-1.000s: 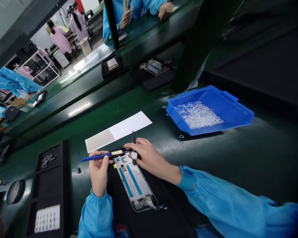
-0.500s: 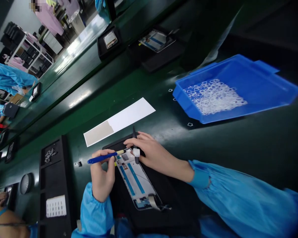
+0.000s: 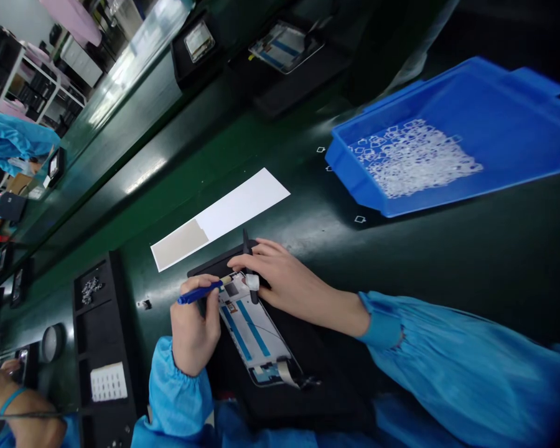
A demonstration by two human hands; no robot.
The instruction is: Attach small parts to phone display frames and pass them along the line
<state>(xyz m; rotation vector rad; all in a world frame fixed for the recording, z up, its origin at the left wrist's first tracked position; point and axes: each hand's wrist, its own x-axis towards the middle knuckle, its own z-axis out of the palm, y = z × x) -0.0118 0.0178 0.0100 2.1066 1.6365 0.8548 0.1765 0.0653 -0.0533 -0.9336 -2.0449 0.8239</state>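
- Phone [image 3: 256, 335] lies open, strips up, at a slant on a black mat [image 3: 310, 404] on the desk [image 3: 448, 267], between the two bare hands.
- Left grip [image 3: 193, 333]: thumb and fingers clamped on a blue pen [image 3: 198, 292], its pale end over the phone's top edge. Contact there: cannot tell.
- Right grip [image 3: 292, 280]: closed round a black tool [image 3: 252, 282] with a white wrap, its slim end pointing away from the person. The tool crosses just over the phone's top corner.
- Changed over the last second: pen swung steeper, blue end drawn in toward the fingers; left grip further in over the phone's edge, hiding a yellow tab that showed there. Right grip, tool: same hold.
- Also changed: head view shifted, so the blue bin [image 3: 518, 137] looms larger, its far side cut by the picture edge. Phone seems unmoved on the mat.
- Reading: work looks centred on the phone's top end, left hand active, right one steadying; a judgement only.
- Around: white card [image 3: 233, 202] beyond the mat; compartment tray [image 3: 93, 336] to the left.
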